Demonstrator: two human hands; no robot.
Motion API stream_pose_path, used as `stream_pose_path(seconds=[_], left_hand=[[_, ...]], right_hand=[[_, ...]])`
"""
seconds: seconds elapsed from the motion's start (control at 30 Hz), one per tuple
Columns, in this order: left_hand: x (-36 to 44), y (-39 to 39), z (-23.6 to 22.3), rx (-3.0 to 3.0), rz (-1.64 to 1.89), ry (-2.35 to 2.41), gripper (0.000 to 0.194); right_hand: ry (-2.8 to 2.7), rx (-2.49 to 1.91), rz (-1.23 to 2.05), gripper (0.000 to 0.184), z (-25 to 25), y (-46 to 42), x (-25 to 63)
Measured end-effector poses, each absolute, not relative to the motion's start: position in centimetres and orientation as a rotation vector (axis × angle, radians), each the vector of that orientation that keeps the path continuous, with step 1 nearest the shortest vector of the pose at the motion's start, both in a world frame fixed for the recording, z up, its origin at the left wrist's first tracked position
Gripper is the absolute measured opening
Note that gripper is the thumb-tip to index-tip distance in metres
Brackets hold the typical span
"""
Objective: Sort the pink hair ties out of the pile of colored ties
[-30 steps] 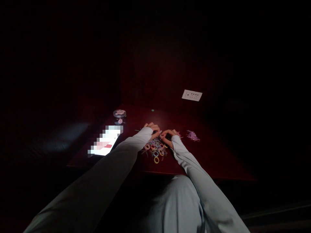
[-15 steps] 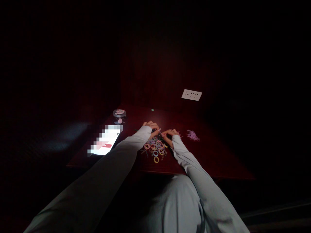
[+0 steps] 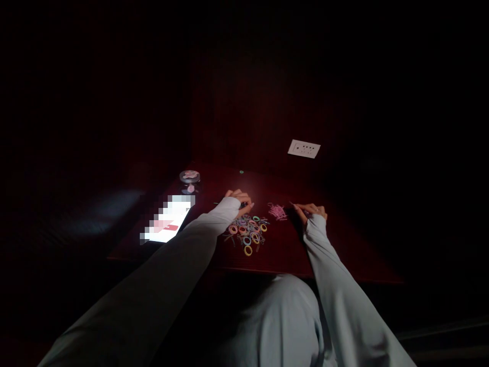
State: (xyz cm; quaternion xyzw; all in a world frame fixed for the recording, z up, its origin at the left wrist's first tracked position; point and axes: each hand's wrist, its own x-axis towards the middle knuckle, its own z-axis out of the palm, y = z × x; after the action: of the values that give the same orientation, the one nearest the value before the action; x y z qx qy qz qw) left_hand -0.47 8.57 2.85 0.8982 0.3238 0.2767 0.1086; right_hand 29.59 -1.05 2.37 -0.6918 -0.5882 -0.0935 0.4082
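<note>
On the table lies a loose pile of coloured hair ties [image 3: 248,250], with rings in yellow, pink, blue and green among thin strands. My left hand [image 3: 241,199] is curled at the pile's far edge, thumb near the fingers; whatever lies in it is too dark to make out. Off to the right, my right hand [image 3: 312,211] has its thumb and index finger brought together, pointing left. Anything between those tips is too small to name. Between the hands sits a small heap of pink bands [image 3: 277,212]. A purple heap under my right hand is mostly hidden.
A lit phone [image 3: 168,224] lies on the left of the dark red table [image 3: 351,255]. Behind it stands a clear lidded jar [image 3: 190,181]. One green ring [image 3: 241,172] lies near the back, and a wall socket [image 3: 304,149] is behind. The surroundings are very dark.
My right hand has moved right, from beside my left hand to over the purple heap, uncovering the pink heap. My left hand stays at the pile. The view has shifted slightly.
</note>
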Motion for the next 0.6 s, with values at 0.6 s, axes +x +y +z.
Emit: stream_pose_path(seconds=[0.6], left_hand=[[-0.5,8.9,1.9,2.683,0.857,0.892,0.031]], right_hand=[[-1.713,-1.774,-0.181,0.064,2.1,-1.9,29.3]])
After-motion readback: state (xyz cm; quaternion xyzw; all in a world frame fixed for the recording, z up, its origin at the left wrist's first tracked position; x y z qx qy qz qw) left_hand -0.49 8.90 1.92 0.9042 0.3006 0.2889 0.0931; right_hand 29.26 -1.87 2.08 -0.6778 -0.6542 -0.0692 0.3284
